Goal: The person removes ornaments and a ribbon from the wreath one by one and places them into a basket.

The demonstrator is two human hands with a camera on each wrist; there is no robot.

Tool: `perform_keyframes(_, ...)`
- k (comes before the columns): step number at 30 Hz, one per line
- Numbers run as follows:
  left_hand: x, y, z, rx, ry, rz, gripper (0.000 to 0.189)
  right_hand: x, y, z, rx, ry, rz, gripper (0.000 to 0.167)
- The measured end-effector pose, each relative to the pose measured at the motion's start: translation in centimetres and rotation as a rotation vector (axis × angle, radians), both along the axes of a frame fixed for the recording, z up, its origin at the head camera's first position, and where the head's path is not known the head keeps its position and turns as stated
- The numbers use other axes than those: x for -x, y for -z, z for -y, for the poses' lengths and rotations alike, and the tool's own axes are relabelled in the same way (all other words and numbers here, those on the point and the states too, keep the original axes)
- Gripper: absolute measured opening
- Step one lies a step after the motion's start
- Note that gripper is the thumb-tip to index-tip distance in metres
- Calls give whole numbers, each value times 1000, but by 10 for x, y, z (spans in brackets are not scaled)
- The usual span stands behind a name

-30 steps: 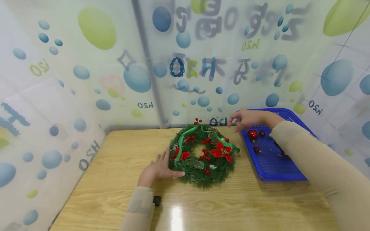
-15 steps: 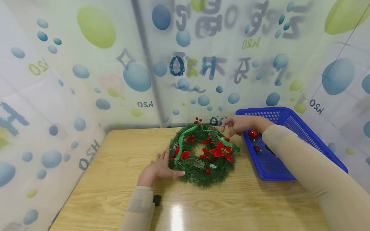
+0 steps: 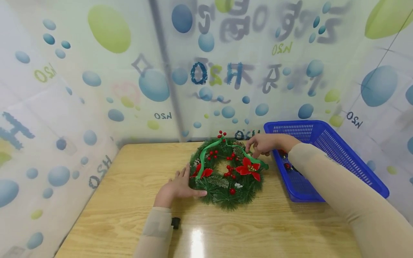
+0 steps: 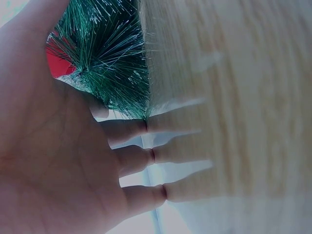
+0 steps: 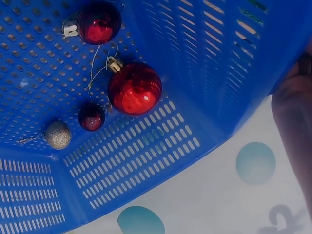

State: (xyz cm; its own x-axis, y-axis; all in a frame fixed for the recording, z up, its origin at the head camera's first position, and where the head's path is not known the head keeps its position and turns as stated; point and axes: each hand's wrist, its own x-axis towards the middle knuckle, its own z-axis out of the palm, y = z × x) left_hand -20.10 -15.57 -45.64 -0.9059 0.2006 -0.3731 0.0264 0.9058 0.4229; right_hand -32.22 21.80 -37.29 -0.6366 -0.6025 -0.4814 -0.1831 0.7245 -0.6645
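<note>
A green Christmas wreath (image 3: 214, 193) lies on the table, with red poinsettias, red berries and a green ribbon (image 3: 202, 157). My left hand (image 3: 179, 186) rests at its left side, fingers straight and thumb over the greenery. In the left wrist view, the fingertips (image 4: 141, 197) touch the tabletop beside the needles. My right hand (image 3: 262, 144) is over the wreath's upper right, fingers bent downward close to a small gold ball (image 3: 249, 154) and the ribbon. Whether it pinches something is hidden. Only part of that hand shows at the right wrist view's edge.
A blue plastic basket (image 3: 317, 197) stands just right of the wreath, under my right forearm. Inside are a large red bauble (image 5: 135, 88), smaller red ones and a gold glitter ball (image 5: 58, 135). A patterned curtain (image 3: 206, 104) hangs behind the wooden table (image 3: 129, 179).
My right hand has moved left and down from above the basket's rim to the wreath's upper right. The left hand and the wreath have stayed in place.
</note>
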Motion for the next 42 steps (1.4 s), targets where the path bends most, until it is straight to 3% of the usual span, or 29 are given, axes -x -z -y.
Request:
perform_keyframes(9,0,0,0,-5,-1,2,143,-2,1,-1,-1,-12,-43,39)
perform_keyframes(20,-1,1,0,5,0,-1,143,-1,-3,-2,-14,9,-100,33)
perform_keyframes(31,-1,0,0,8,6,-11,143,-3,-37,-15,-7,24,-230,29)
perform_keyframes(42,0,0,0,0,0,-4,144,-5,-70,-46,-24,56,-247,40)
